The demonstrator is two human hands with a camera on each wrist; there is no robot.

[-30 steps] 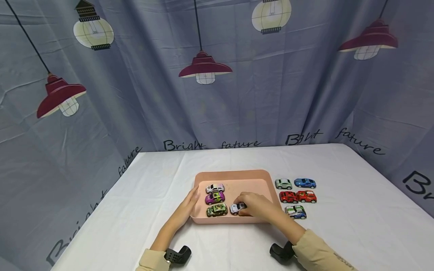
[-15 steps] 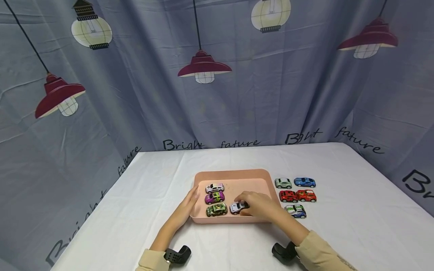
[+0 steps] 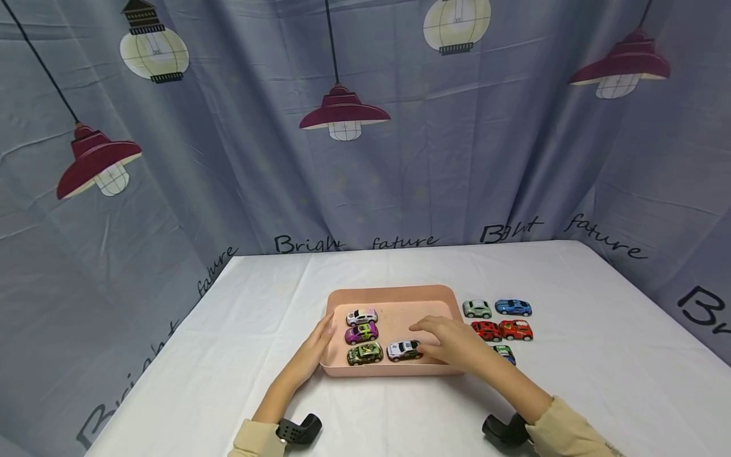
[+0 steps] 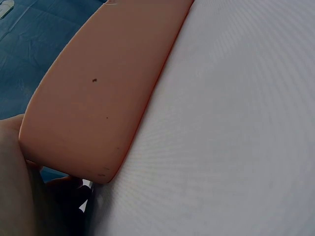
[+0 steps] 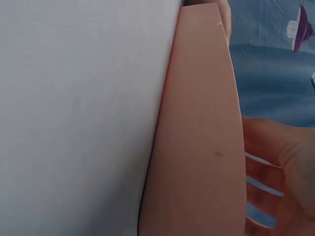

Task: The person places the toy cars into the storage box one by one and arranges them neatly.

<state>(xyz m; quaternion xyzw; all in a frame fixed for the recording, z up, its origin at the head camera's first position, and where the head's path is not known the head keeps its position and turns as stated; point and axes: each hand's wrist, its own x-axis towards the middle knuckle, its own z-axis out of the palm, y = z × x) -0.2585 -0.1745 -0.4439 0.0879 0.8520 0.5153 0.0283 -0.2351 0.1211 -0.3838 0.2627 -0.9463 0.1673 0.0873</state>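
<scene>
A pink tray [image 3: 394, 296] lies on the white cloth in the head view. Along its left side my left hand [image 3: 313, 350] rests with straight fingers; the tray's near wall [image 4: 93, 93] fills much of the left wrist view. Inside the tray stand a white-and-black toy car [image 3: 403, 351], a green camouflage car [image 3: 365, 354], a purple-and-green car [image 3: 362, 333] and a white-and-pink car [image 3: 362, 317]. Over the tray's right part hovers my right hand [image 3: 457, 346], fingers loosely spread and holding nothing, fingertips just right of the white-and-black car.
Right of the tray stand a pale green car [image 3: 476, 309], a blue car [image 3: 513, 308], two red cars, one [image 3: 516, 330] in full view, and a white-green-blue car [image 3: 506, 354] partly behind my right forearm. A printed curtain [image 3: 365, 190] hangs behind the table.
My right hand has let go of the white-and-black car, its fingers have spread and it has drawn back to the right. The car stays in the tray. My left hand has not moved.
</scene>
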